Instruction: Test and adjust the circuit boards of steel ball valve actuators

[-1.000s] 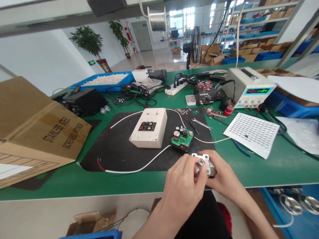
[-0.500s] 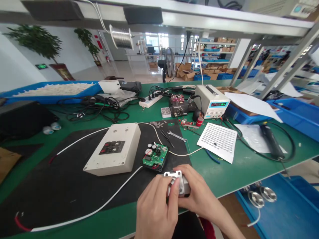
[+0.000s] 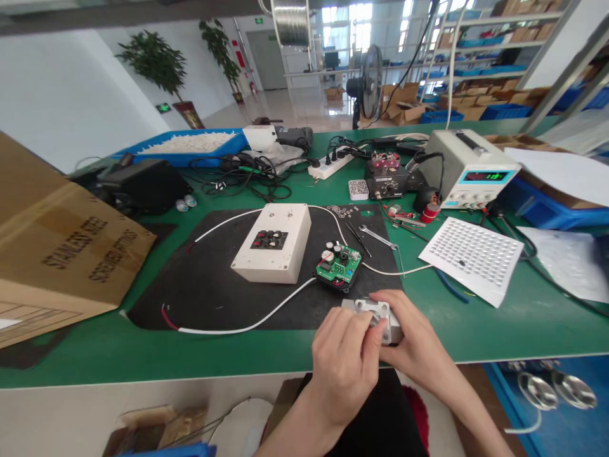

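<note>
At a green worktop [image 3: 228,354], a silver metal part [image 3: 383,309] is held on the near side of the circuit board [image 3: 339,264], slightly to its right, the right hand [image 3: 419,333] wrapped round the part's flank and the left hand [image 3: 345,355] nearly closed, thumb and fingertips pinching at its centre.

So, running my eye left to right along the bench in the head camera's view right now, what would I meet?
Going by their middles: cardboard box → pale box → green circuit board → held metal part → white dotted sheet → clear plastic.
</note>
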A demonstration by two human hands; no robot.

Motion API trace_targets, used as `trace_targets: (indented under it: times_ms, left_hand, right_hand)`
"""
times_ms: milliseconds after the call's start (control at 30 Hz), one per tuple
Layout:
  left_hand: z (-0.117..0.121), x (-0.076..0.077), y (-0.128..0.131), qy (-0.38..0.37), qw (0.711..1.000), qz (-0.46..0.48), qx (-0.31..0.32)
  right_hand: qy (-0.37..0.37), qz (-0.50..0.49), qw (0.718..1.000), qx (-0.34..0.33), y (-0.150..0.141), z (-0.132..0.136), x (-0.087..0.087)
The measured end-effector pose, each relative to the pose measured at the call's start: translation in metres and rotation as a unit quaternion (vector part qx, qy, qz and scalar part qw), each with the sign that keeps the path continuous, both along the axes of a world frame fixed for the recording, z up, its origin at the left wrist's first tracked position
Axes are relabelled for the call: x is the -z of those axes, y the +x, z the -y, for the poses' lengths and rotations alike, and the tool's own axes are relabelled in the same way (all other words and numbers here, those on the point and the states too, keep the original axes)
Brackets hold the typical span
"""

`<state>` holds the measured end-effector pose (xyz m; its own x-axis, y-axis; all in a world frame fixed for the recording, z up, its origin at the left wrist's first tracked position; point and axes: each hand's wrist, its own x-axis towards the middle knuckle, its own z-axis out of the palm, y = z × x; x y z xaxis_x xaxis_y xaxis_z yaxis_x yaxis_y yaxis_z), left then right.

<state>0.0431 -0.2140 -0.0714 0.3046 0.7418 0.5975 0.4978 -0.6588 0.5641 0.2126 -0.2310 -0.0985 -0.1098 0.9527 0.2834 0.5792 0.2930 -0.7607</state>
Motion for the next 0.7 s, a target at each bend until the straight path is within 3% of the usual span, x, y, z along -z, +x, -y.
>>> trace_targets:
  times_ms: [167, 300, 500, 700]
  left_hand:
    - [-0.002, -0.014, -0.008, -0.043, 0.998, -0.043, 0.032]
    - [-0.002, -0.020, -0.008, -0.048, 0.997, -0.064, 0.008]
    - [0.003, -0.017, -0.005, -0.058, 0.998, 0.017, -0.036]
    - [0.006, -0.021, -0.004, -0.051, 0.997, 0.057, -0.016]
  right_hand:
    - [0.001, 0.010, 1.000, -0.003, 0.001, 0.000, 0.003]
    - [-0.008, 0.015, 1.000, 0.000, 0.001, 0.000, 0.002]
    - [-0.012, 0.012, 1.000, -0.001, 0.002, -0.001, 0.001]
    - [-0.012, 0.011, 1.000, 0.004, 0.002, 0.000, 0.001]
